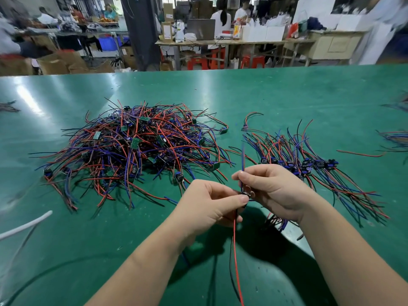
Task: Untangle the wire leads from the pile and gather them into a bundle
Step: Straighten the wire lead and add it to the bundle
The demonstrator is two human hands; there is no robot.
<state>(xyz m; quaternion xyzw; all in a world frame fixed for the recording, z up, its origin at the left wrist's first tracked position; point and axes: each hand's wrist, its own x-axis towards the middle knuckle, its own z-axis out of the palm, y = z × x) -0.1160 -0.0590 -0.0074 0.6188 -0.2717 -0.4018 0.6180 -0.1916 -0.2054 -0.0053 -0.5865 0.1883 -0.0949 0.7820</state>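
Left hand [207, 202] and right hand [271, 191] both pinch one wire lead [235, 250] at its tiny board [245, 194], just in front of the pile [132, 151] and beside the bundle [309, 164]; it looks feather-light and floppy, so I'd grip the board, not the thin wires.

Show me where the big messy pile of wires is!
In the head view, the messy pile sits on the green table, left of centre, beyond the left hand, with the tidier bundle to its right.

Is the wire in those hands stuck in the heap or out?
Out. Left hand and right hand pinch the red-black-blue wire lead apart from the tangled wire pile.
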